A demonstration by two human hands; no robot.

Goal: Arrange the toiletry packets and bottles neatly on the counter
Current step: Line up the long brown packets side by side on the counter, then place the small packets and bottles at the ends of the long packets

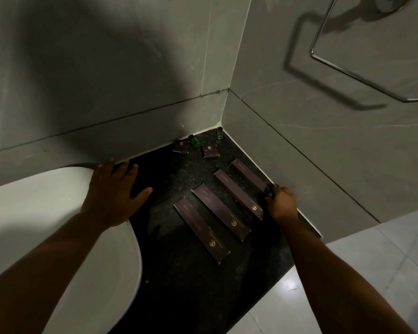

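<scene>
Packets: your right hand (282,205) clenched the fourth long packet (247,174) along the bench's (179,280) wall edge, apparently aligning it; left hand (114,191) rested open, steadying.

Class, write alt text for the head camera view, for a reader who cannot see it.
A person's right hand grips the near end of a long dark brown toiletry box beside the grey tiled wall, one of four lying side by side on a black speckled counter. The left hand rests open on the white basin's rim.
</scene>
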